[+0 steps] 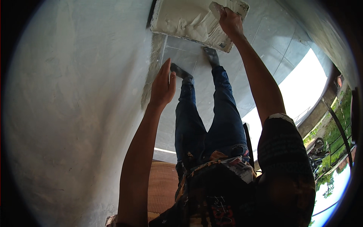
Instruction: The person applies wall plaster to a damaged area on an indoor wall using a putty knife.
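Plaster fills the square white tray (189, 19) that lies on the tiled floor (264, 41) hard against the foot of the grey wall (75, 94), a spot that keeps the mix beside the surface it suits. That wall takes up the whole left half of the view, with a rough smeared strip along its lower edge just beside the tray. Sunlight falls across the floor toward its right edge. Both legs in blue jeans (208, 125) stretch toward the tray, feet just short of its near edge. At the tray's far right corner, the right hand (230, 20) is clenched on what looks like a trowel (216, 7) dug into the mix. Fingers straight and released, the left hand (162, 87) hovers near the wall, holding nothing.
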Available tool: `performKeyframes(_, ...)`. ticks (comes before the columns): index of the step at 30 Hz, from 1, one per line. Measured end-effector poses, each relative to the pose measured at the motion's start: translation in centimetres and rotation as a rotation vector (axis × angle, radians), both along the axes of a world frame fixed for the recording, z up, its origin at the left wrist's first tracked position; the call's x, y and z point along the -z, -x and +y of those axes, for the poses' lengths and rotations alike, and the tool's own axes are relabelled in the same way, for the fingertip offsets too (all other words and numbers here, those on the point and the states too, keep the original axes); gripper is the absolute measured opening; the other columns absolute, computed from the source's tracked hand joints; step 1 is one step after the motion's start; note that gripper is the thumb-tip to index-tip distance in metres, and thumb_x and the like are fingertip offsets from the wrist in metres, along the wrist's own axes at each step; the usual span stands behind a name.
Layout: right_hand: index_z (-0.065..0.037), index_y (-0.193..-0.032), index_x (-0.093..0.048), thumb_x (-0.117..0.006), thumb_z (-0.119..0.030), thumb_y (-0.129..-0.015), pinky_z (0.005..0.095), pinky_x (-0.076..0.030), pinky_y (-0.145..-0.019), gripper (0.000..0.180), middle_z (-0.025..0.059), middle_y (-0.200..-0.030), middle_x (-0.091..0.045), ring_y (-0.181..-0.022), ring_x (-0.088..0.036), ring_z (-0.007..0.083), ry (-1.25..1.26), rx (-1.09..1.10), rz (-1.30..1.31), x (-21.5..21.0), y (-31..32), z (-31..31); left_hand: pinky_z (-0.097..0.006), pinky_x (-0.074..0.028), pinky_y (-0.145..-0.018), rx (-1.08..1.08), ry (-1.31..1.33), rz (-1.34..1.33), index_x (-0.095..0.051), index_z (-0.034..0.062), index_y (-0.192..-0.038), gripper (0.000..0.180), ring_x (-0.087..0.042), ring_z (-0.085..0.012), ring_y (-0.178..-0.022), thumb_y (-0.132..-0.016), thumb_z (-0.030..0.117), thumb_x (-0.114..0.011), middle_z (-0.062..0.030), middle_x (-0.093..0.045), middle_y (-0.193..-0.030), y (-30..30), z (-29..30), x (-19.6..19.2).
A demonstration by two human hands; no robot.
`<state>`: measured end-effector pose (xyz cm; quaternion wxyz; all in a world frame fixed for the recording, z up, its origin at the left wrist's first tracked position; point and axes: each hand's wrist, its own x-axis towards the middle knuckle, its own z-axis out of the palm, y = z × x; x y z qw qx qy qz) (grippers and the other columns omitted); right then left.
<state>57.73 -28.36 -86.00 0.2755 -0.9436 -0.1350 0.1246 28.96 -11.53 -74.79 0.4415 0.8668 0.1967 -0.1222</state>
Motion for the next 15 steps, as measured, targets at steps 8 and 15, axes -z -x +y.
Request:
performKeyframes(8, -0.003, -0.102, -0.066, -0.051, -0.014, -0.091, 0.0527, -0.053, -0.083, 0.021, 0.0262, -0.097, -0.068, -0.092, -0.067, 0.0444, 0.086, -0.301, 0.072, -0.1, 5.5, 2.2, -0.044, -0.036, -0.112, -0.011, -0.007, 0.0, -0.034, -0.0044, -0.147, 0.052, -0.045, -0.0403, -0.135, -0.102, 0.021, -0.041, -0.0278, -0.044, -0.145, 1.8, -0.1, 0.0)
performKeyframes(15, -0.006, -0.103, -0.069, -0.053, -0.035, -0.098, 0.0497, -0.052, -0.079, 0.034, 0.0245, -0.093, -0.069, -0.091, -0.067, 0.0431, -0.05, -0.047, 0.178, -0.2, 3.1, 1.8, -0.044, -0.037, -0.112, -0.024, -0.018, 0.013, -0.035, -0.0047, -0.146, 0.051, -0.045, -0.0403, -0.135, -0.102, 0.021, -0.041, -0.0279, -0.044, -0.145, 2.2, 0.5, -0.4)
